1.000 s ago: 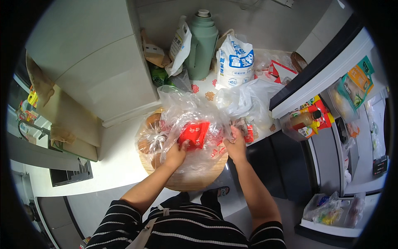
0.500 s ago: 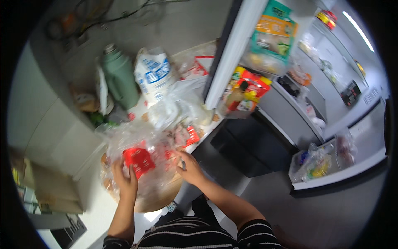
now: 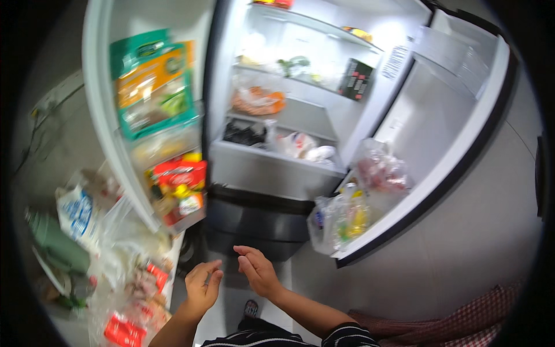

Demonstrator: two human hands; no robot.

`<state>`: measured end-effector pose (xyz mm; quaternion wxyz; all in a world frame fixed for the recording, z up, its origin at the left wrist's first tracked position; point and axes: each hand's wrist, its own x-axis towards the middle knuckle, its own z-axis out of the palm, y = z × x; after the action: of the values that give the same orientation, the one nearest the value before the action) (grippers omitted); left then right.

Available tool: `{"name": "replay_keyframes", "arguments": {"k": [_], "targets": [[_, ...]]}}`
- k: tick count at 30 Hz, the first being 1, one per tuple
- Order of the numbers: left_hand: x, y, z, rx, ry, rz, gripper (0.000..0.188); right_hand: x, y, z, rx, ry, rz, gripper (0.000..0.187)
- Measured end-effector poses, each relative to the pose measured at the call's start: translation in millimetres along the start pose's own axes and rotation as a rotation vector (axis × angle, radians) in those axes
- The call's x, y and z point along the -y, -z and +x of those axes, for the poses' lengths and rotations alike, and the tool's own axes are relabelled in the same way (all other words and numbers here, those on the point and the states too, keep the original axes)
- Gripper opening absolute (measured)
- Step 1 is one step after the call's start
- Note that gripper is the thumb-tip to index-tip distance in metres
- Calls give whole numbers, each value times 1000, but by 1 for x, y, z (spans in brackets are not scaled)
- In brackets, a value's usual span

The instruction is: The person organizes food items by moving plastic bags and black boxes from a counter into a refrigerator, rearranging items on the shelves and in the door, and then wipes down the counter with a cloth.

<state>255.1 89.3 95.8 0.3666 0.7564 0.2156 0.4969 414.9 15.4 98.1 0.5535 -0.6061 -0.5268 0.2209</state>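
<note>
My left hand (image 3: 203, 283) hovers before the open fridge, empty, its fingers loosely curved and apart from the thumb. Beside it my right hand (image 3: 256, 269) is also empty, fingers stretched and thumb apart. Neither hand touches anything; the dark lower drawer front (image 3: 254, 222) is nearest, just beyond them. Higher up, the pull-out drawer (image 3: 266, 173) holds a black bag (image 3: 245, 133) and white plastic bags (image 3: 300, 144). A bag of orange food (image 3: 258, 100) sits on the shelf above. On the counter at lower left lies a clear plastic bag with a red packet (image 3: 124, 331).
The left fridge door (image 3: 104, 110) holds a green-and-orange package (image 3: 153, 87) and a red pouch (image 3: 179, 173). Bagged items (image 3: 347, 217) fill the low bin of the right door (image 3: 462, 156). A green flask (image 3: 58, 243) and white sack (image 3: 81, 214) stand on the counter. Checked cloth (image 3: 439, 324) hangs at lower right.
My view has turned right toward the fridge. Both hands have left the clear plastic bag with the red packet, which stays on the counter, and are now in front of the fridge.
</note>
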Motion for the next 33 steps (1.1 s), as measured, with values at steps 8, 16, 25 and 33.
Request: {"name": "replay_keyframes", "arguments": {"k": [8, 16, 25, 33], "targets": [[-27, -128, 138, 165, -296, -363, 44, 47, 129, 56, -280, 336, -218, 14], [-58, -197, 228, 246, -497, -655, 44, 134, 210, 75, -631, 658, -710, 20], [-76, -249, 263, 460, -787, -508, 54, 171, 299, 102, -431, -3, -1613, 30], [-71, -270, 269, 616, -886, -302, 67, 166, 330, 142, -192, -608, -1585, 32]]}}
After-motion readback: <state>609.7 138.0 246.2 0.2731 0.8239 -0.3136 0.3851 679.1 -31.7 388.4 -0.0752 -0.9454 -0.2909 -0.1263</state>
